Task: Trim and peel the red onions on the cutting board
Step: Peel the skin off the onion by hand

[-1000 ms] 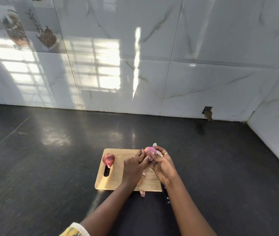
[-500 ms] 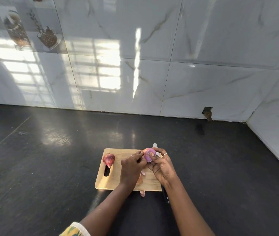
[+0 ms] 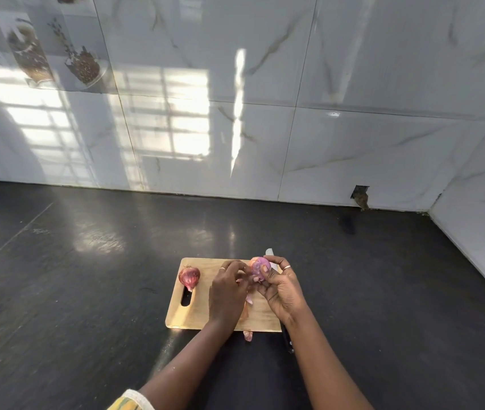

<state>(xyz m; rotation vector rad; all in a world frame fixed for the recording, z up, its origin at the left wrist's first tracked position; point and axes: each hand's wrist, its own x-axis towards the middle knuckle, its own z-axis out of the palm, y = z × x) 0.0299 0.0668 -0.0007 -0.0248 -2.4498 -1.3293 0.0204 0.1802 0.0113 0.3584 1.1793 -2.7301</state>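
Note:
Over the right end of the wooden cutting board (image 3: 202,315), my right hand (image 3: 282,288) holds a partly peeled red onion (image 3: 259,266), thumb across its front. My left hand (image 3: 228,288) is beside it, fingers curled toward the onion's left side, pinching at its skin. A second red onion (image 3: 189,278), still in its skin, lies on the board's left end above the handle slot. A knife lies along the board's right edge under my right hand; its blade tip (image 3: 269,251) and dark handle (image 3: 288,340) show.
Peel scraps lie on the board under my hands, and one peel piece (image 3: 247,335) sits just off its near edge. The dark countertop (image 3: 87,291) runs to a white tiled wall behind and on the right, with a small hole in the wall (image 3: 361,196) near the corner.
My left hand has drawn down and left from the top of the onion to its side. The onion in my right hand has turned slightly. The other onion has not moved.

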